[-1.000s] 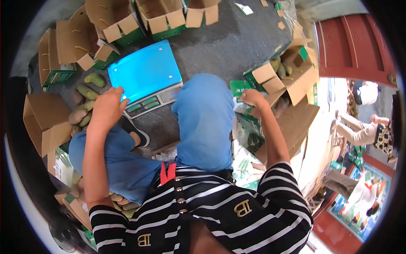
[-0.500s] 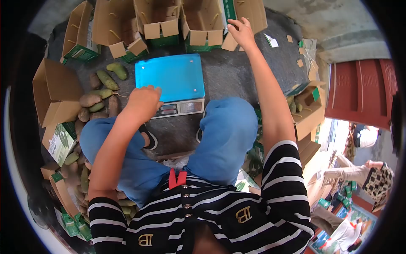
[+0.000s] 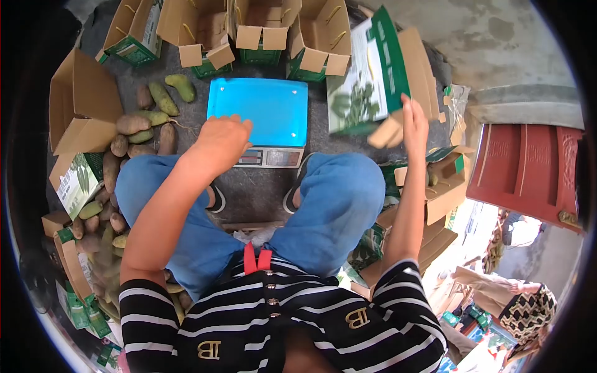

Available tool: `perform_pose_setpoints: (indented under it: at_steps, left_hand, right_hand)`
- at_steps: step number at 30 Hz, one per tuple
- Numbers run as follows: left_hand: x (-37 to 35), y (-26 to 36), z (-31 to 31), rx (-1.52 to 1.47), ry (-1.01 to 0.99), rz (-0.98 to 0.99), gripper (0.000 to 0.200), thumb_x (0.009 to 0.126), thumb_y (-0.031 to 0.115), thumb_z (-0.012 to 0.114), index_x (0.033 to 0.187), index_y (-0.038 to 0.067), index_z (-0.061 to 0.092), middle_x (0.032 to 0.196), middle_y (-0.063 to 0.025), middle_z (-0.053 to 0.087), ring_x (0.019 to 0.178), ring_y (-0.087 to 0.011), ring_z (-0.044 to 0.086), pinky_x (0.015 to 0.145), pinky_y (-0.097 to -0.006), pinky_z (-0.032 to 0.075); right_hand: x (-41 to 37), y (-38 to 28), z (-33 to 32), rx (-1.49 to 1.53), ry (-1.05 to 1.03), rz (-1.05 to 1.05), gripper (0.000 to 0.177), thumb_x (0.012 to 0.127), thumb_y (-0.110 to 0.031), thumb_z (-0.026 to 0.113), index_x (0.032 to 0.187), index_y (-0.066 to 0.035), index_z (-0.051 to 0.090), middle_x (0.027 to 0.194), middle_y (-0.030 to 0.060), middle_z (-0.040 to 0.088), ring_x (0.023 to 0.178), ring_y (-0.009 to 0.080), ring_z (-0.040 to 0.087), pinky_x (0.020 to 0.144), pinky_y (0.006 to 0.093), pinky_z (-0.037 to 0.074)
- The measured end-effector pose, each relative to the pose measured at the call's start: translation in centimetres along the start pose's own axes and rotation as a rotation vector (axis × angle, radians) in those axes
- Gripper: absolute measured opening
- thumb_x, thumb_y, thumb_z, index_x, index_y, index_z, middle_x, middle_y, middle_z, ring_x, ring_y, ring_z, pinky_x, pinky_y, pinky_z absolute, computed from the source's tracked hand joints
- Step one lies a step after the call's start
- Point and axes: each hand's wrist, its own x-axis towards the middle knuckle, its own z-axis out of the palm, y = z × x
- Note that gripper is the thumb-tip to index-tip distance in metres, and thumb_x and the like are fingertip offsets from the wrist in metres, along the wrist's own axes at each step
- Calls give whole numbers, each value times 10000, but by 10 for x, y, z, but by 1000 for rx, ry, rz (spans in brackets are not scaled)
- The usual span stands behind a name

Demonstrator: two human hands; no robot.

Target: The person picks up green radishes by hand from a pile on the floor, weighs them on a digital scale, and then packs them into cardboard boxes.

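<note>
My right hand point(image 3: 415, 124) is closed at the near edge of a green-and-white carton point(image 3: 357, 93) with a leafy vegetable picture. The carton is tilted, its brown flaps hang loose, and motion blurs its lower end. My left hand point(image 3: 222, 142) hovers over or rests at the near left corner of the weighing scale point(image 3: 270, 159), fingers curled in. What those fingers hold, if anything, is hidden. A bright blue tray point(image 3: 264, 112) tops the scale, which has a display and buttons along its near side. Green and brown radish-like roots point(image 3: 161, 99) lie left of the scale.
Several open cartons point(image 3: 260, 37) with yellow cord handles line the far side. An open brown box point(image 3: 87, 102) stands at the left, above a heap of roots point(image 3: 109, 217). More cartons point(image 3: 448, 186) sit at the right. Another person point(image 3: 525, 304) is in the background, lower right.
My right hand has come nearer from the far row, and a carton is now in it, raised and tilted. My left hand stays by the scale, fingers still curled.
</note>
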Motion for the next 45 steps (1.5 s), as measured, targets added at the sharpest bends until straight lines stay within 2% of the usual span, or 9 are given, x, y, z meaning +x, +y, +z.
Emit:
perform_pose_setpoints:
  at_steps: [8, 11, 17, 20, 25, 31, 34, 37, 45]
  left_hand:
    - [-1, 6, -1, 30, -22, 20, 246, 833, 207, 667, 969, 25, 573, 913, -150, 600, 882, -322, 610, 770, -423, 480]
    - [-2, 7, -2, 5, 20, 19, 245, 829, 205, 671, 959, 22, 573, 903, -153, 602, 868, -328, 610, 767, -427, 482]
    - [0, -1, 5, 7, 43, 37, 251, 824, 208, 674, 942, 12, 571, 882, -157, 608, 840, -331, 615, 729, -434, 490]
    - [2, -3, 7, 2, 52, 33, 253, 825, 212, 675, 945, 12, 576, 877, -154, 607, 833, -331, 615, 718, -429, 492]
    - [0, -5, 6, -53, 61, 32, 254, 828, 217, 673, 955, 14, 588, 876, -152, 612, 845, -328, 616, 721, -428, 490]
    - [-1, -6, 16, -88, 82, 52, 221, 822, 204, 668, 945, 32, 605, 839, -147, 634, 848, -326, 631, 714, -430, 493]
    - [4, -4, 24, -53, 37, 46, 222, 806, 195, 670, 950, 39, 607, 819, -143, 642, 843, -327, 638, 702, -429, 497]
    - [7, 3, 20, -53, 85, 101, 237, 789, 190, 675, 959, 43, 602, 814, -136, 645, 842, -325, 641, 687, -429, 499]
    - [10, 15, 12, -98, 276, 233, 293, 764, 230, 704, 975, 57, 596, 948, -150, 646, 894, -308, 640, 759, -427, 480]
  right_hand:
    - [-128, -33, -8, -383, 71, 191, 215, 873, -204, 658, 956, -10, 619, 890, 126, 644, 824, 287, 630, 737, 375, 485]
    - [-112, -29, 0, -548, 124, 182, 378, 802, -233, 725, 1076, -50, 541, 828, 121, 636, 786, 322, 630, 660, 407, 478]
    - [-46, -22, 30, -622, -169, 226, 397, 821, -299, 685, 1117, -57, 581, 895, 170, 673, 837, 340, 657, 721, 424, 503]
    - [-19, 29, 40, -300, -304, 410, 373, 828, -344, 661, 1053, -47, 653, 904, 200, 683, 861, 336, 665, 757, 409, 506]
    - [-35, 50, 8, -272, -160, 421, 407, 847, -374, 642, 996, 3, 669, 890, 218, 683, 858, 323, 671, 776, 400, 491]
    - [-72, -49, -86, -226, 182, 395, 383, 880, -320, 660, 1003, 43, 655, 877, 130, 689, 800, 204, 628, 761, 346, 481]
    - [-79, -103, -109, 116, 189, 262, 236, 905, -159, 644, 1019, 47, 648, 879, 58, 659, 811, 128, 562, 756, 270, 452]
    - [-80, -152, -122, -122, 98, 24, 184, 908, -82, 620, 1028, 56, 638, 889, 61, 644, 798, 107, 545, 724, 250, 437]
    - [-38, -210, -84, -239, -215, -464, 158, 786, 11, 667, 940, 25, 635, 816, 106, 586, 706, 239, 549, 644, 302, 431]
